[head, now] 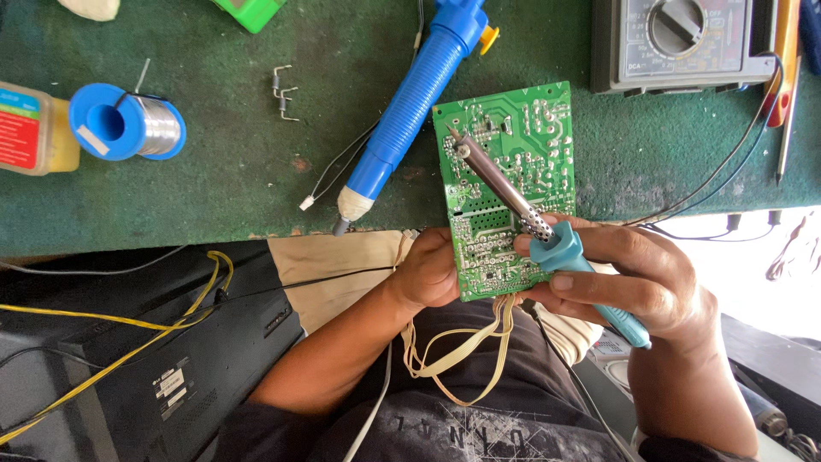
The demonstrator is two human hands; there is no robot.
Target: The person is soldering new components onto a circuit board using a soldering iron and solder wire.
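Observation:
My left hand (428, 272) grips the near edge of a green circuit board (547, 154), solder side up, held over the edge of a green bench mat (239, 171). My right hand (637, 278) holds a soldering iron (560, 248) by its teal handle. The iron's metal shaft crosses the board and its tip rests near the board's far left corner. Cream wires (462, 346) hang from the board's near edge over my lap.
A blue desoldering pump (410, 111) lies left of the board. A blue solder spool (128, 121) and a yellow bottle (34, 128) sit far left. Small metal parts (284, 92) lie on the mat. A multimeter (684, 43) stands top right with leads. A black device (145, 359) with yellow wires lies lower left.

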